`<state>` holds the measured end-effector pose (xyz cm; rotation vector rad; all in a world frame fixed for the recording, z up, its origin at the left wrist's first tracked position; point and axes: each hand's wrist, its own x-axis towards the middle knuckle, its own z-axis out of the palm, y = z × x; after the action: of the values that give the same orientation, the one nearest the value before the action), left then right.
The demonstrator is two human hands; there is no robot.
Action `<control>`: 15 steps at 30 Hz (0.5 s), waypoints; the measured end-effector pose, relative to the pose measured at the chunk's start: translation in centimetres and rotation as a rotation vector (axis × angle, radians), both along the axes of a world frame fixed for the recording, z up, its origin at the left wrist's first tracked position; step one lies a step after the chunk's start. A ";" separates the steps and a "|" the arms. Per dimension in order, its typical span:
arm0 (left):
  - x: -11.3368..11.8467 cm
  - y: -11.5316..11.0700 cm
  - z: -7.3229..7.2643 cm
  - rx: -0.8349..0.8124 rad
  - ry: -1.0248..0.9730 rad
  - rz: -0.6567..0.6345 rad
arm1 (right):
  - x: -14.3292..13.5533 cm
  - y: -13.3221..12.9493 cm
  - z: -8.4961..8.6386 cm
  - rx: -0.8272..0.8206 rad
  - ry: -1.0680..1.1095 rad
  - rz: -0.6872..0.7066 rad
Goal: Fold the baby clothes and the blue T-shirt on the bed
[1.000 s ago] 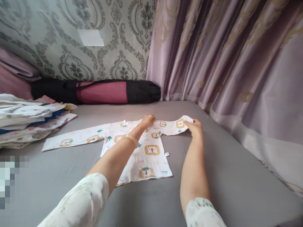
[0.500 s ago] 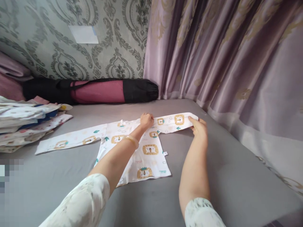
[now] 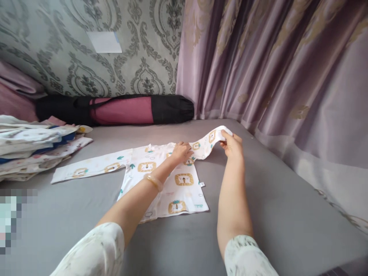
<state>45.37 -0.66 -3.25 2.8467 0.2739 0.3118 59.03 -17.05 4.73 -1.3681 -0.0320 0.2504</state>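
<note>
A small white shirt (image 3: 161, 191) with tan lion faces and green leaves lies spread on a grey sheet, its left sleeve stretched flat. My left hand (image 3: 182, 151) rests on the shirt near the right shoulder, palm down with its fingers apart. Between the thumb and fingers of my right hand (image 3: 232, 143) is the cuff of the right sleeve (image 3: 212, 137), lifted off the sheet and curving down to the shoulder. A small white tag sticks out at the right side seam.
A pile of folded clothes (image 3: 37, 142) sits at the left. Along the patterned wall lies a long black and maroon bag (image 3: 120, 110). Purple curtains (image 3: 258, 65) hang at the back right, beside the edge of the grey sheet (image 3: 273, 214).
My right hand has raised the sleeve end and moved it left, so the sleeve bends. My left hand has shifted slightly right and down, and its fingers have spread.
</note>
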 end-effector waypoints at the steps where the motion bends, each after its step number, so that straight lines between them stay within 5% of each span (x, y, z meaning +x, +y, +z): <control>1: -0.2 -0.1 -0.3 -0.007 0.000 -0.011 | -0.3 0.4 0.3 0.037 -0.006 0.024; 8: -0.9 -0.9 -1.1 -0.077 0.089 0.041 | -3.7 3.7 2.2 0.195 -0.024 0.240; 15: -0.6 -0.4 -0.5 -0.041 0.164 -0.007 | -7.7 7.0 1.8 0.181 0.008 0.464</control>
<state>44.79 -1.07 -3.73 2.8354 0.2991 0.0702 51.33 -10.05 6.49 -1.1657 -0.3600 0.6268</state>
